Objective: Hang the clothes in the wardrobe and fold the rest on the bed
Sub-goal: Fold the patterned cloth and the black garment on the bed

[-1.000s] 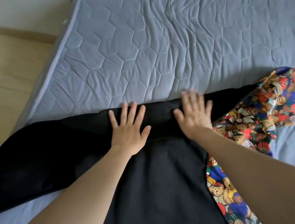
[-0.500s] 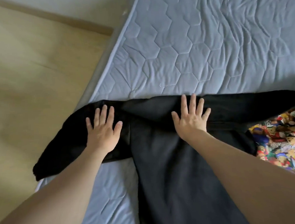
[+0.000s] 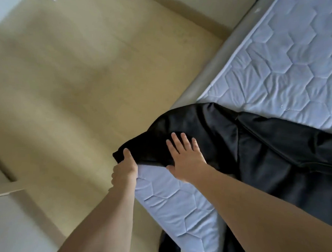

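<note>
**Sleeve end in hand at the mattress edge**

Pale wooden floor fills the left of the view, and the quilted grey-blue mattress runs in from the upper right, its corner edge cutting down toward six o'clock. Across it lies the black garment, spread flat, with one sleeve reaching out toward nine o'clock, past the mattress edge and over the floor.

Left hand has the very tip of that sleeve, thumb on top and fingers curled under the cloth: a firm pinch. Right hand sits just beside it toward three o'clock, fingers straight and spread, palm flat on the sleeve, gripping nothing. The two hands are close together but not touching.

This fabric looks soft and limp, lightly creased, with a faint sheen, so I'd judge it light and a touch slippery on the quilting. It will sag wherever it is unsupported. The cuff end and the shoulder seam look like the sensible places to hold it, one hand pinning while the other carries.

Long axis of the sleeve runs roughly nine to three o'clock, cuff pointing at nine; the body trails away toward five o'clock, and a dark piece hangs off the near edge at six.
</note>
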The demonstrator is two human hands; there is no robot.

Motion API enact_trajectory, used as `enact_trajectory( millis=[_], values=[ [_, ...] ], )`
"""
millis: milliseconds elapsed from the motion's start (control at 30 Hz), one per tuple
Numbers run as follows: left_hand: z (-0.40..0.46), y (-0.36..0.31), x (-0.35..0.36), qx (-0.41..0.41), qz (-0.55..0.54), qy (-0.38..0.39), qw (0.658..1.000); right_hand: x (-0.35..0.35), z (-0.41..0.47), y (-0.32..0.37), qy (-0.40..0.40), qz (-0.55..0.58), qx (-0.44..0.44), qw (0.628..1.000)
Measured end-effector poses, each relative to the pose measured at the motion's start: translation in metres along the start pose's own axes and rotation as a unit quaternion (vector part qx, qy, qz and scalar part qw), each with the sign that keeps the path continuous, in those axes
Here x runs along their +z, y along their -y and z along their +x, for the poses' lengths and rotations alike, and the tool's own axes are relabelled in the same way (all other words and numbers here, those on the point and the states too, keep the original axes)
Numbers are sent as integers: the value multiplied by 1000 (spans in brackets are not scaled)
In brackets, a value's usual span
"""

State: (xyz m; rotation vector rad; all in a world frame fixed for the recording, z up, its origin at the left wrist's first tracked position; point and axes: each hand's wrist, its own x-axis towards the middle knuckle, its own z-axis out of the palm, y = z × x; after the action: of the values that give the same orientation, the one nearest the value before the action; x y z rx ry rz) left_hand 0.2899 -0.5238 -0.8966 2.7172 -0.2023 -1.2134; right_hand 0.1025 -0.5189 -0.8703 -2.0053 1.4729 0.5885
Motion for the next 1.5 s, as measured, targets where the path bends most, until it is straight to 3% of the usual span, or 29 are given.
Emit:
enact_trajectory(
  millis=[67,133,200,267,300,400,533,667,733,867,933,1000,1100,1200,1333,1400,1500],
  values=[
    [6,-3,-1,-53,-155,95,982,4,3,8,15,-4,22,1000],
    [13,-8,-5,-47,-191,123,973,3,7,12,43,-9,21,999],
    [18,-16,-12,12,-229,76,970,-8,9,11,78,20,5,997],
    [13,-29,-20,93,-271,30,958,-22,10,6,87,161,13,983],
    [4,-35,-24,134,-293,11,947,-32,7,1,73,278,37,957],
    [-52,-61,-30,256,-322,-41,910,-67,-15,-28,15,561,147,814],
    [-164,-83,0,406,-309,-41,859,-99,-66,-108,12,693,237,681],
    [-261,-59,71,564,-176,58,805,-114,-134,-194,-54,821,231,519],
    [-306,-33,117,663,-90,118,734,-111,-177,-237,-98,877,197,428],
    [-370,19,197,775,126,196,587,-88,-247,-301,-137,919,169,328],
    [-389,38,224,783,264,229,514,-64,-272,-332,-155,901,192,357],
    [-391,45,238,780,338,219,479,-35,-289,-359,-167,869,230,405],
    [-366,31,245,757,343,149,536,4,-299,-384,-165,816,287,475],
    [-320,5,243,699,420,37,577,36,-282,-390,-117,766,319,545],
    [-282,-10,237,642,528,4,557,57,-244,-384,-142,678,364,623],
    [-277,-12,241,633,537,1,558,58,-234,-388,-172,660,393,616],
    [-280,-9,250,624,498,-5,602,64,-246,-410,-232,677,438,544]
  ],
)
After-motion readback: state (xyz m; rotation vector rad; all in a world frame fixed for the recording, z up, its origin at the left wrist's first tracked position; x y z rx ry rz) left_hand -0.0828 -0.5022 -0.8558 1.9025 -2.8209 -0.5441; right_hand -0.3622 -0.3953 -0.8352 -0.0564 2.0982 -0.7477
